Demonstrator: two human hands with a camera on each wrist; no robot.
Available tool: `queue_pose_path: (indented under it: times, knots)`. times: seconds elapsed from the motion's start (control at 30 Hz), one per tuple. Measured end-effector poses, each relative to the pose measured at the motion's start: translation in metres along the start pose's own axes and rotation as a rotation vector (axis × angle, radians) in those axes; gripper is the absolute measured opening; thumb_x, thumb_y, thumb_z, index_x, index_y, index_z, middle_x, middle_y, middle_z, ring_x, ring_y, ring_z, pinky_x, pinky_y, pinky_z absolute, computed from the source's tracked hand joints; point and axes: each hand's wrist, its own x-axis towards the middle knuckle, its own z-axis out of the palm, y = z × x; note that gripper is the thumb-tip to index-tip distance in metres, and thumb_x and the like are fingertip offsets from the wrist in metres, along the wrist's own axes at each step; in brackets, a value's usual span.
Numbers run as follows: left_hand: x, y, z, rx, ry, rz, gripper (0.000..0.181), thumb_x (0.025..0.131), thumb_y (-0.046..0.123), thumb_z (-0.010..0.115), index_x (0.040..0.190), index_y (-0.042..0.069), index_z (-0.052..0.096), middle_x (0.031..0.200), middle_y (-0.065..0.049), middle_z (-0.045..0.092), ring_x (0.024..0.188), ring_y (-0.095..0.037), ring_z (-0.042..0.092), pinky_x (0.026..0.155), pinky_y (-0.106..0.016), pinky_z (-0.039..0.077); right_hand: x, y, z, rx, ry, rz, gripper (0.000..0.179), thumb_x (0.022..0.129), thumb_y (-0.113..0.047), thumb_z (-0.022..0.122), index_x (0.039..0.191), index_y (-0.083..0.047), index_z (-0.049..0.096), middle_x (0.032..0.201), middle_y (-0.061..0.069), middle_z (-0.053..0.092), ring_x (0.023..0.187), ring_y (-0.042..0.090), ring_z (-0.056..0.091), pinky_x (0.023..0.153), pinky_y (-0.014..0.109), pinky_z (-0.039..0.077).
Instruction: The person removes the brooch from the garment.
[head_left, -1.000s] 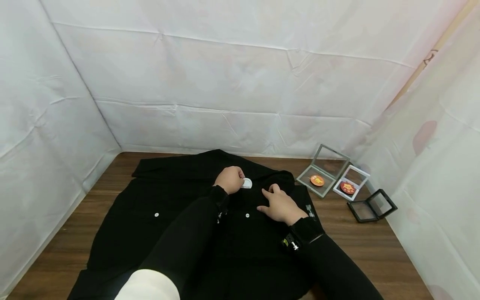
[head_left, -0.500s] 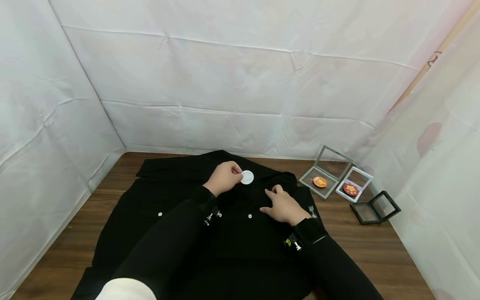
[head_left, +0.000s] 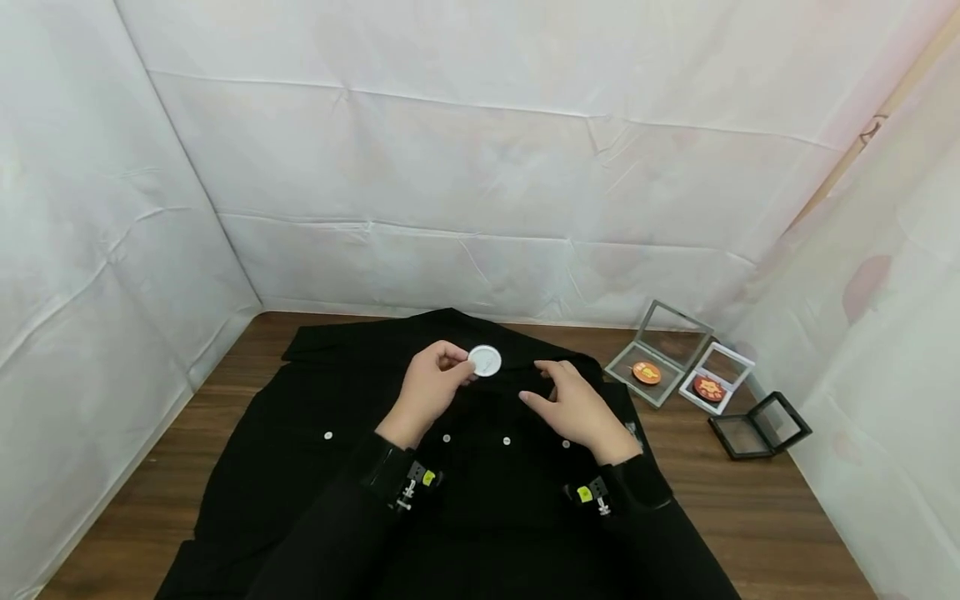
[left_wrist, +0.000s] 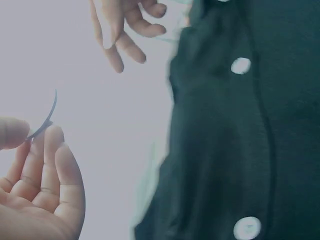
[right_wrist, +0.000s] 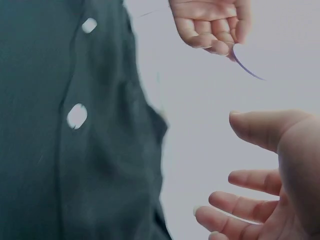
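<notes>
Pinched between the thumb and fingers of my left hand [head_left: 429,385] is a round pin badge [head_left: 486,361], its pale back facing the head camera. Both wrist views show the badge [left_wrist: 46,120] edge-on as a thin curved line. A black shirt [head_left: 480,517] with white buttons lies spread beneath both hands. To the right of the badge, my right hand [head_left: 576,410] hovers over the shirt, thumb and fingers apart. Nothing lies between the right fingers [right_wrist: 245,205] in the right wrist view.
On the wooden table [head_left: 757,508] at right stand a grey clear case [head_left: 628,367] with an orange badge, a white case [head_left: 692,392] with a red badge, and a black case [head_left: 738,435]. White cloth walls [head_left: 480,183] close in the back and sides.
My left hand has lifted the badge off the shirt, turned it to show its full round back, and drawn nearer. The right hand has risen slightly from the shirt.
</notes>
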Motion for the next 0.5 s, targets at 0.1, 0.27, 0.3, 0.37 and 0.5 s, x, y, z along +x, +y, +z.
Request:
queue_pose_path:
  times: [0.1,0.27,0.3,0.37,0.5]
  knots:
    - [-0.011,0.010,-0.006,-0.058,0.036,0.040,0.011,0.096,0.005,0.071,0.104,0.000,0.066,0.097,-0.012,0.073,0.088,-0.025,0.072,0.086,-0.045,0.059,-0.007,-0.012,-0.005,0.034,0.069,-0.057,0.060,0.103,-0.043,0.064,0.151,-0.009,0.050,0.133,0.011,0.059,0.085,0.015,0.055,0.074,0.037,0.047]
    - [-0.030,0.026,-0.013,-0.122,0.047,0.075,0.013,0.096,0.005,0.070,0.104,-0.003,0.064,0.099,-0.015,0.072,0.089,-0.027,0.072,0.083,-0.035,0.060,-0.019,-0.034,-0.011,0.137,0.191,-0.141,0.040,0.103,-0.032,0.067,0.138,-0.012,0.063,0.117,0.001,0.066,0.085,0.013,0.057,0.074,0.034,0.049]
    - [-0.034,0.029,-0.013,-0.129,0.041,0.084,0.013,0.096,0.005,0.070,0.104,-0.003,0.064,0.099,-0.015,0.072,0.089,-0.028,0.071,0.083,-0.036,0.060,-0.021,-0.039,-0.012,0.163,0.212,-0.160,0.036,0.103,-0.030,0.068,0.134,-0.012,0.065,0.113,-0.001,0.066,0.085,0.014,0.057,0.073,0.033,0.049]
    - [-0.041,0.034,-0.014,-0.137,0.030,0.102,0.015,0.096,0.007,0.070,0.104,-0.004,0.064,0.098,-0.015,0.072,0.089,-0.028,0.071,0.084,-0.036,0.060,-0.025,-0.048,-0.013,0.210,0.244,-0.201,0.031,0.102,-0.025,0.069,0.130,-0.013,0.068,0.107,-0.004,0.067,0.083,0.013,0.058,0.072,0.031,0.050]
    - [-0.054,0.041,-0.012,-0.163,0.008,0.124,0.014,0.098,0.007,0.070,0.102,-0.005,0.063,0.098,-0.016,0.071,0.088,-0.028,0.071,0.085,-0.037,0.059,-0.031,-0.063,-0.014,0.243,0.266,-0.291,0.025,0.101,-0.020,0.070,0.125,-0.014,0.070,0.102,-0.008,0.068,0.081,0.012,0.059,0.068,0.028,0.049]
